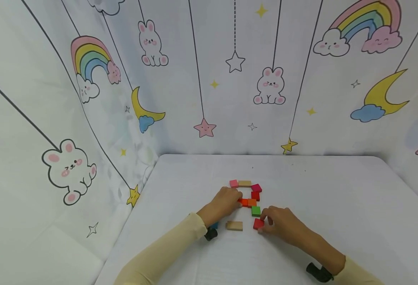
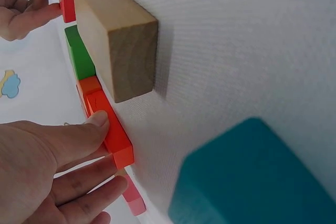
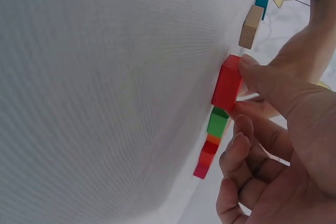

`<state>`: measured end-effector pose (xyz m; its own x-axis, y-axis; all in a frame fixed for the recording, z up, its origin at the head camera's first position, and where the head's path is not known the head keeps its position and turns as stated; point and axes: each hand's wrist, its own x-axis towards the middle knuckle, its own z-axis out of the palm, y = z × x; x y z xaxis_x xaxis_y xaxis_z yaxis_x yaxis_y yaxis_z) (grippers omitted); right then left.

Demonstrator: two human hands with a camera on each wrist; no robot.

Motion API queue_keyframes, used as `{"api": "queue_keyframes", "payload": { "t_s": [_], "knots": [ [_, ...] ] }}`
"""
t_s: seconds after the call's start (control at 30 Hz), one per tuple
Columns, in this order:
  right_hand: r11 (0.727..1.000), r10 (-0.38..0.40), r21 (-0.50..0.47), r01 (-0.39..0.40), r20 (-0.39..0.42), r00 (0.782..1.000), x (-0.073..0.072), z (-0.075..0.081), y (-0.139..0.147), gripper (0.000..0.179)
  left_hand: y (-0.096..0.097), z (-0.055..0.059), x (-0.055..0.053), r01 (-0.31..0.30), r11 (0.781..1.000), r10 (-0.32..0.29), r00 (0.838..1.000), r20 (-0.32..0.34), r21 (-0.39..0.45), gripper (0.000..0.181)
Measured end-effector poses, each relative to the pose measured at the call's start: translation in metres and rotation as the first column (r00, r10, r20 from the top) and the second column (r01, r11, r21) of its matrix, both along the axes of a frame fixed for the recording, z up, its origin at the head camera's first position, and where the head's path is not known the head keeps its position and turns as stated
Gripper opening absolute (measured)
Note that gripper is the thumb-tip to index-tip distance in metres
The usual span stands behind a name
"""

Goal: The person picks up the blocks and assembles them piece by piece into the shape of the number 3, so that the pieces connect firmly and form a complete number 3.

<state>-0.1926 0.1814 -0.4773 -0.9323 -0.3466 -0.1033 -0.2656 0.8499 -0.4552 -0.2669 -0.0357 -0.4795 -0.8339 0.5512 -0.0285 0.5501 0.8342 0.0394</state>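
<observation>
My left hand pinches an orange-red block between thumb and fingers at the middle of a block row. Touching that block is an orange block, with a green block just below it. My right hand grips a red block by thumb and fingertips, near the green one. At the row's far end lie a pink block, a wooden block, a crimson block and another red block.
Between the forearms lies a second wooden block. A teal block sits left of it, partly hidden by the left wrist in the head view. The white table meets a printed curtain at the back.
</observation>
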Motion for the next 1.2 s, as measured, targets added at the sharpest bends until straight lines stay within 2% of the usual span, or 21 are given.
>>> {"api": "queue_keyframes", "payload": {
  "t_s": [0.23,0.57,0.77,1.07,1.2],
  "knots": [
    [0.999,-0.025,0.024,0.026,-0.022,0.999,-0.0008,-0.0044,-0.0029,0.034,-0.0007,0.0017,0.0015,-0.002,1.000,0.002,1.000,-0.001,0.011,0.020],
    [0.999,-0.017,0.048,0.021,-0.068,0.998,-0.0027,-0.0074,-0.0039,0.037,-0.0009,0.0000,0.0020,-0.005,1.000,0.005,1.000,0.010,0.008,0.022],
    [0.999,-0.006,0.052,0.012,-0.102,0.995,-0.0028,-0.0069,-0.0027,0.038,-0.0016,0.0014,0.0013,0.010,1.000,-0.010,1.000,-0.006,0.011,0.020],
    [0.998,-0.004,0.058,0.009,-0.101,0.995,-0.0025,-0.0052,-0.0018,0.038,-0.0010,-0.0002,0.0006,0.017,1.000,-0.017,0.999,-0.027,-0.010,0.021],
    [0.998,-0.011,0.053,0.016,-0.098,0.995,-0.0025,-0.0050,-0.0018,0.039,-0.0009,-0.0006,0.0006,0.014,1.000,-0.014,1.000,-0.015,-0.012,0.022]
  ]
}}
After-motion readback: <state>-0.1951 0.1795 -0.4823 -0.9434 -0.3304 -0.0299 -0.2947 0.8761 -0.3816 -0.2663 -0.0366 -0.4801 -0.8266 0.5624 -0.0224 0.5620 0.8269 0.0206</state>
